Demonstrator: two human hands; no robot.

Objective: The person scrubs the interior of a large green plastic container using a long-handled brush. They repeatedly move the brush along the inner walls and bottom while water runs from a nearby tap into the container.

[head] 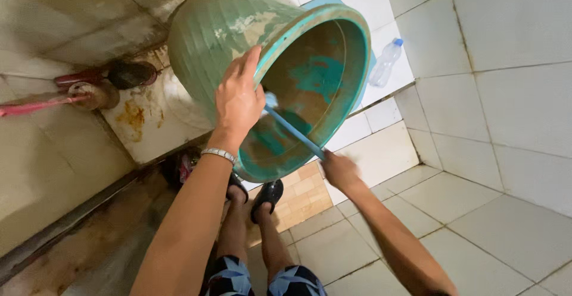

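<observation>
Hands: left (238,102) clamps tub (226,39) rim, right (338,171) seemingly fisted on brush (292,130); wall close right

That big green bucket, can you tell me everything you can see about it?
The green bucket is a large round tub that looks like plastic, with ribbed sides and a thick teal rim. It is tipped on its side, its mouth facing the camera. Inside it is stained brown, with teal patches showing through. The left hand grips its rim at the top edge. The right hand holds a blue-handled brush that reaches inside against the inner wall. Behind it are white tiled walls.
</observation>
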